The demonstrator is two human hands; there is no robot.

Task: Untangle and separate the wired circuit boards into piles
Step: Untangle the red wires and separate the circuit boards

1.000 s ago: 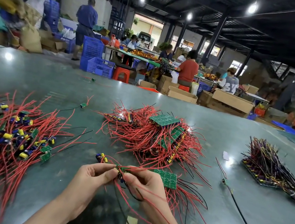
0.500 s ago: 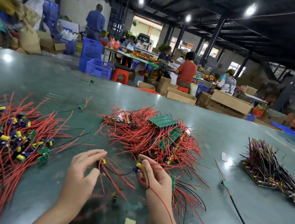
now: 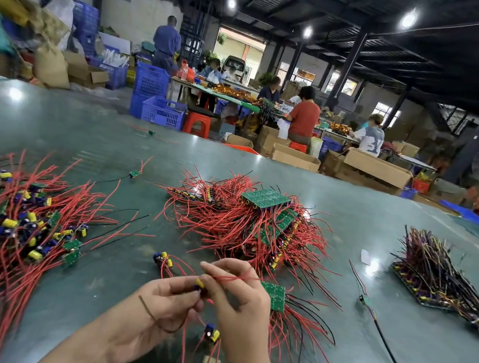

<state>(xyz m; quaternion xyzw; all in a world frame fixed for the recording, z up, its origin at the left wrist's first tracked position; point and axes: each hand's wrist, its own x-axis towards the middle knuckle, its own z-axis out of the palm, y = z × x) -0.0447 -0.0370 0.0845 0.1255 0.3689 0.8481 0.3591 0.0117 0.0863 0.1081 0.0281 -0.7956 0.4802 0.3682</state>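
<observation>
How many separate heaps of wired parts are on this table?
3: a red-wired heap at left, a red tangle at centre, a dark-wired stack at right. Loose pieces lie between.

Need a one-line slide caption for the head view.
Both hands, left and right, pinch red-wired parts between the sorted pile and the tangled board heap.

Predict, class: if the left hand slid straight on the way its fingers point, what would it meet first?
The left hand points up and right, so it would first meet the right hand, already touching; the tangled middle pile likely lies beyond.
</observation>
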